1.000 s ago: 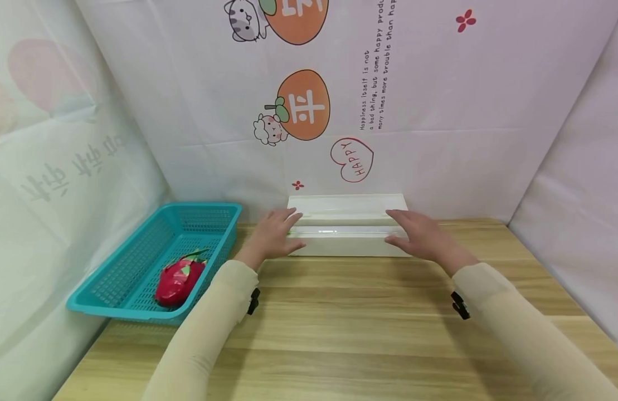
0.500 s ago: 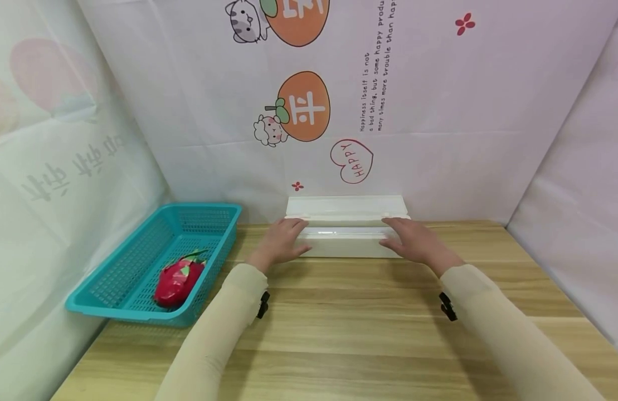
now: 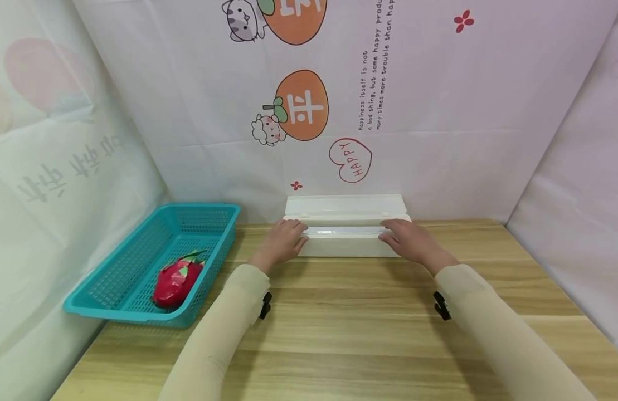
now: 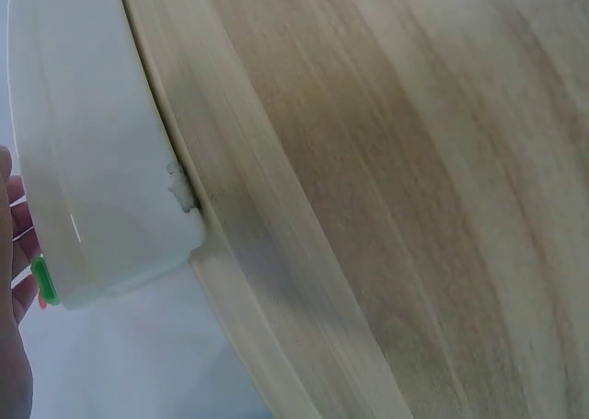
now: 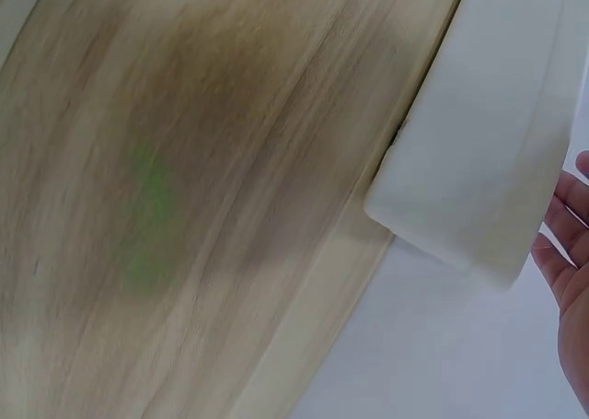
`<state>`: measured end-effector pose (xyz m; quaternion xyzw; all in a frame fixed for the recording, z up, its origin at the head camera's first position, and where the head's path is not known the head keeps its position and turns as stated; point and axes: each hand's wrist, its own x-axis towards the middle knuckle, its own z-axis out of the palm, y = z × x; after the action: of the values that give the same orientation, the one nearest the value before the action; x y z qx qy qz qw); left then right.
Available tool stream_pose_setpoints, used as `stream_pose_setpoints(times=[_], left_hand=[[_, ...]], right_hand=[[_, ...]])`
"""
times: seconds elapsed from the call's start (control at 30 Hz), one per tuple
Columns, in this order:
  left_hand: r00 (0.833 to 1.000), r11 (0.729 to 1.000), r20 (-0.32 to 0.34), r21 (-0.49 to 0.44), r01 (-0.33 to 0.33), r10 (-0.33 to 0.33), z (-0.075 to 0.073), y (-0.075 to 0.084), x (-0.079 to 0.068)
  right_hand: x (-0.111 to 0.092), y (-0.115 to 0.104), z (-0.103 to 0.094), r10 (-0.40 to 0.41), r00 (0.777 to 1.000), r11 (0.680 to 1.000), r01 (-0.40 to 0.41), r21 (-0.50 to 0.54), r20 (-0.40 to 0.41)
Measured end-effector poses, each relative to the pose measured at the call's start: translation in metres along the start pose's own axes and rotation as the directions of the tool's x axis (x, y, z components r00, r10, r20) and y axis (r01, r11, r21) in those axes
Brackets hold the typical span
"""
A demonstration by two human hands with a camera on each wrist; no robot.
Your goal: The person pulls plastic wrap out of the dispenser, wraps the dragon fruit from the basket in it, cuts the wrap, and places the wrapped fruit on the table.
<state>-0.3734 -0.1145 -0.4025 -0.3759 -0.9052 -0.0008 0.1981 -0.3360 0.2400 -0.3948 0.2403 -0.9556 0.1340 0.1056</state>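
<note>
A long white cling film dispenser (image 3: 346, 248) lies across the back of the table, its lid (image 3: 346, 205) raised against the wall sheet. Inside shows a shiny strip of film (image 3: 329, 230). My left hand (image 3: 282, 240) grips its left end, thumb at the front and fingers over the top. At the right end, my right hand (image 3: 411, 240) holds it the same way. In the left wrist view, fingertips show behind the dispenser (image 4: 92, 143), beside a small green part (image 4: 43, 281). The right wrist view has the fingers at the far side of the dispenser (image 5: 469, 152).
To the left stands a turquoise plastic basket (image 3: 123, 314) with a red dragon fruit (image 3: 177, 283) in it. White printed sheets (image 3: 429, 111) enclose the wooden table (image 3: 349, 334) at the back and on both sides.
Both hands have moved inward and closed onto the dispenser's ends; a second ago their thumbs and fingers were spread wider there. The basket and dragon fruit stay put.
</note>
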Motion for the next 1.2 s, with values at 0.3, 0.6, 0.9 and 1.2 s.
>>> stream_pose_setpoints(times=[0.3, 0.6, 0.9, 1.2], left_hand=[[0.996, 1.0, -0.085, -0.01, -0.011, 0.01, 0.004, 0.0, 0.001], [0.996, 0.999, -0.083, -0.039, 0.017, -0.02, 0.004, 0.002, 0.005], [0.994, 0.993, -0.064, -0.085, 0.081, -0.086, 0.005, 0.001, 0.011], [0.987, 0.981, -0.007, -0.107, 0.159, -0.161, 0.004, 0.003, 0.016]], right_hand=[[0.004, -0.002, 0.002, -0.01, 0.999, 1.0, 0.011, 0.02, -0.041], [0.003, -0.002, 0.002, -0.01, 0.998, 0.998, 0.014, 0.059, -0.064], [0.005, -0.005, 0.002, 0.022, 0.997, 0.998, -0.017, 0.062, -0.08], [0.011, -0.004, 0.005, 0.066, 0.993, 0.996, -0.058, 0.074, -0.097]])
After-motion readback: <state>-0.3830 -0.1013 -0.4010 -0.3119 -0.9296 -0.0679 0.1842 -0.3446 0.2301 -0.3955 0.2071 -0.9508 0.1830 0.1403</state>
